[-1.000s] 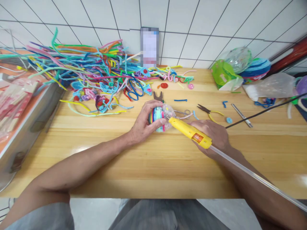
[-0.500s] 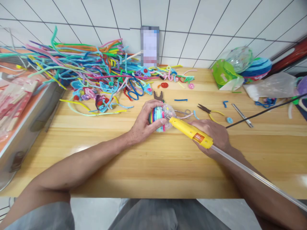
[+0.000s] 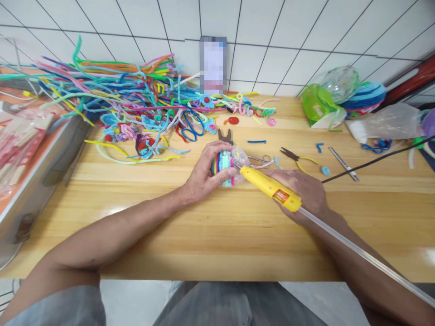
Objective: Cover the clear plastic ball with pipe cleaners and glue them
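Observation:
My left hand (image 3: 210, 168) is closed around a small round object wrapped in bands of coloured pipe cleaners (image 3: 224, 164), with a clear, speckled part showing on its right side. In my right hand (image 3: 304, 190) is a yellow hot glue gun (image 3: 267, 184), a long clear glue stick running out of its rear. The gun's nozzle points left and meets the object near my left thumb; whether glue is coming out is too small to tell. Just behind the object lie pliers with dark jaws (image 3: 224, 135) and small scissors (image 3: 265, 159), both partly hidden.
Pipe cleaners (image 3: 136, 90) pile up at the back left, beside a tray edge (image 3: 44, 167). A phone (image 3: 213, 65) leans on the tiled wall. To the right are yellow-handled pliers (image 3: 299, 158), a craft knife (image 3: 343, 164), a green box (image 3: 319, 106) and a black cord (image 3: 374, 160).

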`<state>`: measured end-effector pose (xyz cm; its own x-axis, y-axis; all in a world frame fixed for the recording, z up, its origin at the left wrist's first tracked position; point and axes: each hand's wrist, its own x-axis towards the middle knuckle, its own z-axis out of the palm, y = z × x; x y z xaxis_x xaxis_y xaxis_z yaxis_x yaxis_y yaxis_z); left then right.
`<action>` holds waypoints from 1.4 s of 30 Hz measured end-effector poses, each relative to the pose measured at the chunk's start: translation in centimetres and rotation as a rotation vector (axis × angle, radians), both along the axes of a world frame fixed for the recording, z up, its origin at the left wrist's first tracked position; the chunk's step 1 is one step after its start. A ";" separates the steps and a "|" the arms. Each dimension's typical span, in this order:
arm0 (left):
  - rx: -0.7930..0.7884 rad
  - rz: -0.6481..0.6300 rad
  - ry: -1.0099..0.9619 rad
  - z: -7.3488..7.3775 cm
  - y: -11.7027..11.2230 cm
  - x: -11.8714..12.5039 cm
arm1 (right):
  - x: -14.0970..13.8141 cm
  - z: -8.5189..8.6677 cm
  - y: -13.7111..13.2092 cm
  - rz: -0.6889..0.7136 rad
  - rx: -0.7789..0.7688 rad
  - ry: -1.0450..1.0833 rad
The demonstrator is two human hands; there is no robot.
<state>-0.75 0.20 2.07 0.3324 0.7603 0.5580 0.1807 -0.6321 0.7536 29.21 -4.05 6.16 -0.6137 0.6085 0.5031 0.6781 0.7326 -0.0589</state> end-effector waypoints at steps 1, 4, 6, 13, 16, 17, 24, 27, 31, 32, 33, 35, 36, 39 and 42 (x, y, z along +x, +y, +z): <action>0.001 0.001 0.001 0.0 0.0 0.0 | 0.1 0.0 0.0 0.019 0.008 0.006; 0.006 0.004 -0.001 0.0 0.0 0.0 | 0.0 0.0 0.1 0.027 0.035 0.005; 0.009 0.002 -0.002 0.0 0.0 0.0 | -0.3 0.1 0.1 0.018 0.038 0.012; 0.007 0.004 -0.009 0.1 0.0 0.1 | -0.8 1.1 0.1 0.070 0.057 0.033; 0.001 0.001 -0.012 0.1 0.0 0.1 | -0.4 0.8 0.0 0.034 0.017 0.007; 0.003 -0.001 -0.012 0.1 0.0 0.1 | -0.2 0.7 0.0 0.019 0.003 -0.005; 0.012 -0.002 -0.004 0.1 0.0 0.0 | -0.2 0.3 0.0 -0.022 -0.045 -0.038; 0.017 -0.006 -0.009 0.1 0.0 0.0 | -0.5 0.4 0.1 0.019 -0.010 -0.008; 0.022 -0.004 -0.014 -0.1 0.1 0.1 | -0.7 0.7 0.1 0.080 0.053 0.032; 0.021 -0.003 -0.016 -0.1 0.1 0.1 | -0.7 0.8 0.1 0.094 0.069 0.034; 0.019 -0.003 -0.018 -0.1 0.1 0.1 | -0.8 0.9 0.1 0.102 0.086 0.031; 0.014 -0.004 -0.020 -0.1 0.1 0.1 | -0.9 1.1 0.1 0.098 0.116 0.019; 0.011 -0.004 -0.020 -0.1 0.1 0.1 | -0.9 1.2 0.1 0.090 0.130 0.014; 0.007 -0.006 -0.023 -0.1 0.1 0.1 | -1.0 1.5 0.1 0.084 0.141 0.016; 0.012 -0.007 -0.030 -0.2 0.1 0.1 | -1.0 1.5 0.0 0.073 0.110 -0.009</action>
